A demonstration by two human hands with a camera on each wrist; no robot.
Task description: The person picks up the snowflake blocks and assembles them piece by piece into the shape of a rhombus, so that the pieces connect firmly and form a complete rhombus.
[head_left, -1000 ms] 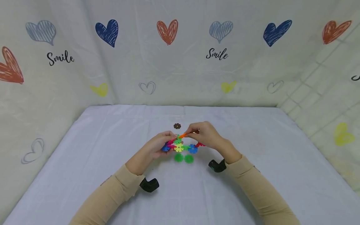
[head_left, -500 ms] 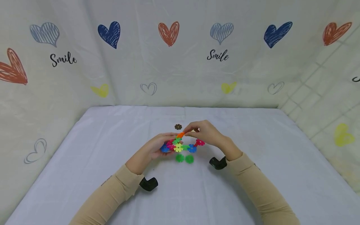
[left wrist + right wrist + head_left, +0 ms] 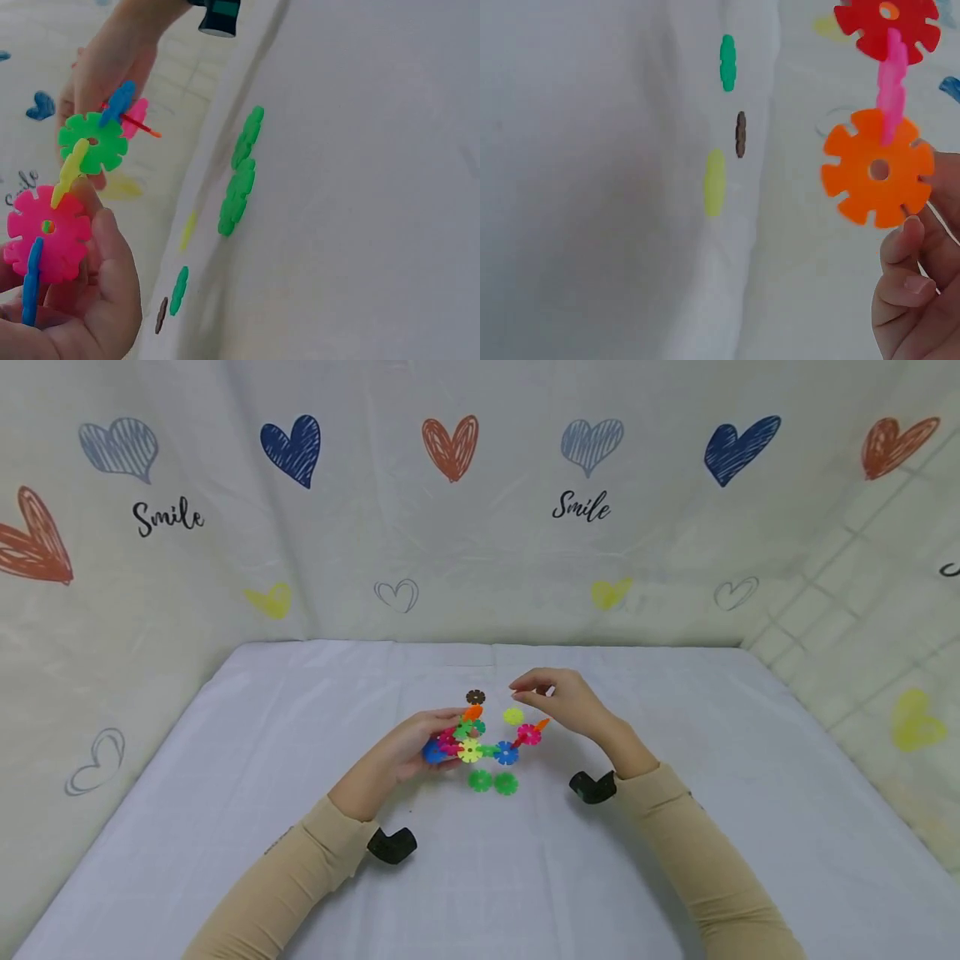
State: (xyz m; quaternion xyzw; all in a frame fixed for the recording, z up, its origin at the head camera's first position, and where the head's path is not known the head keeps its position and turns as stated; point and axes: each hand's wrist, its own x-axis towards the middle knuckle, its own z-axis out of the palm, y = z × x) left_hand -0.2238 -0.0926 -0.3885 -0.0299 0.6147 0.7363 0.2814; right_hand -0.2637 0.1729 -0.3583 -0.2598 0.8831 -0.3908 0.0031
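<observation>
In the head view my left hand [image 3: 401, 752] grips a chain of interlocking snowflake discs by its left end. The chain includes a blue disc [image 3: 435, 751], a yellow disc [image 3: 470, 751], another blue disc [image 3: 506, 753] and a pink disc [image 3: 529, 734]. An orange disc [image 3: 472, 712] tops a green disc [image 3: 463, 729] near the left fingers. A second orange disc [image 3: 877, 169] ends the right side, joined to a pink disc. My right hand [image 3: 558, 697] hovers above that end, its thumb and fingers bent and apart, holding nothing.
Loose on the white-covered table [image 3: 480, 877] lie a brown disc [image 3: 476, 697], a teal-green disc [image 3: 478, 727], a pale yellow disc [image 3: 513, 717] and two green discs [image 3: 480, 781]. A heart-printed cloth [image 3: 487, 527] stands behind. Black wrist devices [image 3: 392, 846] sit on both forearms.
My right hand has let go of the orange disc beside the left fingers and moved up and right. That disc stays on the chain. The chain has shifted slightly left in my left hand.
</observation>
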